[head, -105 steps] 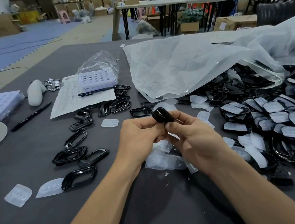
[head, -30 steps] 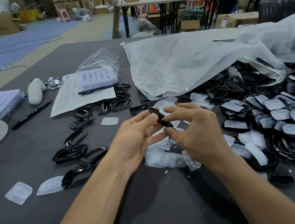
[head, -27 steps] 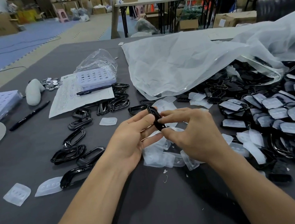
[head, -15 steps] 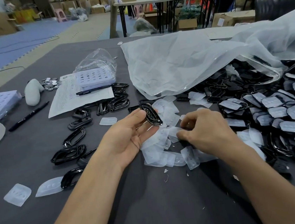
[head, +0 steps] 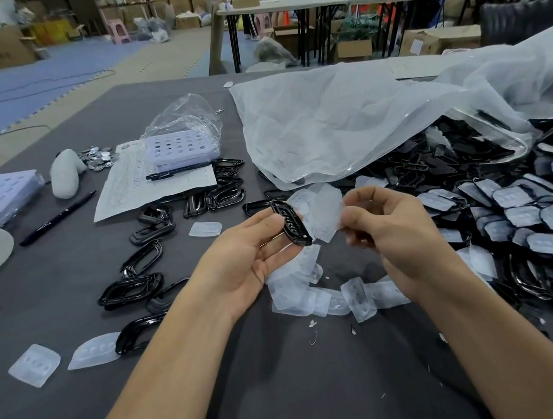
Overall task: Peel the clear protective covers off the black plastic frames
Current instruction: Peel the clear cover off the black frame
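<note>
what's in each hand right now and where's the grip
Left hand holds a black frame by its long edge; right hand pinches a clear cover at its right edge.

A dark grey table point(head: 67, 415) carries bare black frames point(head: 129, 289), peeled clear covers point(head: 326, 298), still-covered frames point(head: 524, 215) (heaped at right), a printed sheet point(head: 128, 191), black marker point(head: 57, 218) and a crumpled plastic bag point(head: 344, 122).

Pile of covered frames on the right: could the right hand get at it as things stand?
Probably yes, once it is free. The pile of covered frames lies open beside the right hand with nothing between, but its fingers now pinch a clear cover.
</note>
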